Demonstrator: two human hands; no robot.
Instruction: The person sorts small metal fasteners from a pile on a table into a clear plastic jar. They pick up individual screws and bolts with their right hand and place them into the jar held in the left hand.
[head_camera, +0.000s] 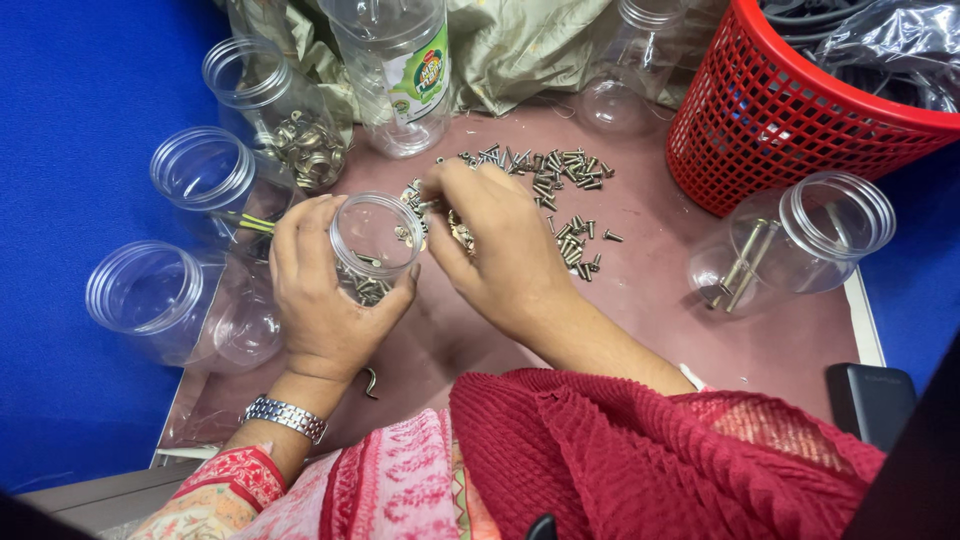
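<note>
The left hand (320, 290) grips the light, slippery clear jar (372, 245) round its side, while the right hand (490, 240) pinches small hard screws (560, 175) on the table (640, 300).

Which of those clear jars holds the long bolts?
The jar lying on its side at far right, beside the red basket; it alone holds a few long bolts.

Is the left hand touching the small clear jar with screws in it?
Touching. The head view shows the left hand wrapped around the jar.
</note>
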